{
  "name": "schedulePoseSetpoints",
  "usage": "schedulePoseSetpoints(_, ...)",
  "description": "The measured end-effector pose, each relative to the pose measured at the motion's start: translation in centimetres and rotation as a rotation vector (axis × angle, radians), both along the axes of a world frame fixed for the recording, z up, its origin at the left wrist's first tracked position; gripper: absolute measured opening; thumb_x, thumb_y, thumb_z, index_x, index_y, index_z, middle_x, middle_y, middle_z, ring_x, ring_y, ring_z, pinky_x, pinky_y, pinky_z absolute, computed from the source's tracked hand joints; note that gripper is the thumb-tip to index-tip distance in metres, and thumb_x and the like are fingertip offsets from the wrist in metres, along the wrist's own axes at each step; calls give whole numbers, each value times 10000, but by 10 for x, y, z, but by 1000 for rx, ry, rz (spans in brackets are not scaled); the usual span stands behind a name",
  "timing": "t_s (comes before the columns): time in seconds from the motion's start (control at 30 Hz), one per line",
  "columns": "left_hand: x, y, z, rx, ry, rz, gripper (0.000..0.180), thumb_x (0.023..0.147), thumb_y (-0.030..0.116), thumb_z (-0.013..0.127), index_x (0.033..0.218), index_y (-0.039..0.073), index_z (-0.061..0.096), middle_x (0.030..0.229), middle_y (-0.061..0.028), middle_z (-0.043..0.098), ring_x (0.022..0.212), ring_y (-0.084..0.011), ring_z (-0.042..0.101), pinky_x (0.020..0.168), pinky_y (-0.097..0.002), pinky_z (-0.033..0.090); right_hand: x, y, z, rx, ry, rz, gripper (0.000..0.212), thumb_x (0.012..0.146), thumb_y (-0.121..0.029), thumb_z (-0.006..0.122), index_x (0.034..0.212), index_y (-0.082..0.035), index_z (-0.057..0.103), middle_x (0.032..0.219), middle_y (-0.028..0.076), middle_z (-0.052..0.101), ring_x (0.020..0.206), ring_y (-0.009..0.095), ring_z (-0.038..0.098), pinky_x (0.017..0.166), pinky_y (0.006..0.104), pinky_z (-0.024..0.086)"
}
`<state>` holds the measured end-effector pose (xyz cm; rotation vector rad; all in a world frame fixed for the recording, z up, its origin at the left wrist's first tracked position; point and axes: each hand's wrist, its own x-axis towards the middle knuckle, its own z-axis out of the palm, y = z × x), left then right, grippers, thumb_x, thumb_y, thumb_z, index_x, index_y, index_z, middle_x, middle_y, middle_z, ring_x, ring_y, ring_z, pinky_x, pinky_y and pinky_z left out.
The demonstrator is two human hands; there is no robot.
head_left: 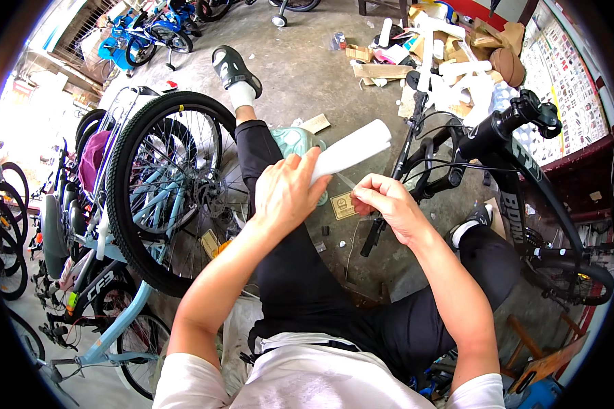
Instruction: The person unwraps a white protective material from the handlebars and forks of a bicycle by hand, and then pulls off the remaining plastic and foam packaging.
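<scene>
My left hand (285, 191) is closed round the lower end of a white rolled sleeve (356, 148) that looks like packing foam. The roll slants up to the right, above my stretched-out leg. Close by on the right, the thumb and fingers of my right hand (391, 206) pinch the end of a thin, see-through strip (346, 180), probably tape, which runs to the base of the roll. To the right stands a black bicycle frame (518, 153), with its dark handlebar (397, 163) turned alongside. A tan printed card (343, 206) lies on the floor beneath my hands.
At my left a large bicycle wheel (119, 194) stands near a light blue frame (126, 317), with more bikes beyond. Cardboard and white packaging (450, 58) are heaped at the far right. A pale green object (290, 140) sits behind the roll. Small blue bikes (150, 34) stand far left.
</scene>
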<state>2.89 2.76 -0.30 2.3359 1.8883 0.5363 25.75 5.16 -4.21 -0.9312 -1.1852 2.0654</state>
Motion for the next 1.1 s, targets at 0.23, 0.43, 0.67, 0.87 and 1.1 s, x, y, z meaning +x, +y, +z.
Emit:
schedulePoseSetpoints(0.23,41,-22,-7,117,347,-57,682,819,252,776,1442,109,540,1014,-95,588,883,-260,598,767,-417,436,-1,1,-10,23,8,-77,166,1009,-201,606,1020,-44,659,995,41,676,948,120,650,827,284,521)
schedulePoseSetpoints(0.43,17,-19,-5,-376,-553,-159,567,991,108,642,1529,99,460,1192,-169,619,1105,-290,637,939,-382,511,1,-1,-2,-42,19,-90,196,1006,-230,571,1092,-69,642,1058,40,684,1032,139,662,887,310,505)
schedulePoseSetpoints(0.67,9,-14,-18,-819,-1241,14,606,998,251,700,1477,-28,456,1130,-60,658,975,-104,614,869,-257,508,1,-1,-3,-1,-29,-60,199,998,-227,603,1059,-44,651,989,47,692,935,118,657,840,293,500)
schedulePoseSetpoints(0.87,-14,-12,-16,-938,-1391,44,478,991,314,704,1299,-27,571,1044,-61,680,885,-121,666,782,-271,543,3,3,-2,16,-96,-46,214,1003,-226,628,994,-13,646,901,60,682,777,128,660,733,297,550)
schedulePoseSetpoints(1.1,-5,-12,-24,-811,-1097,140,418,1002,287,677,1261,-29,588,1031,-80,690,854,-131,690,710,-265,555,0,-1,3,29,-142,-45,174,992,-200,632,917,-43,636,777,-2,636,683,71,572,649,248,460)
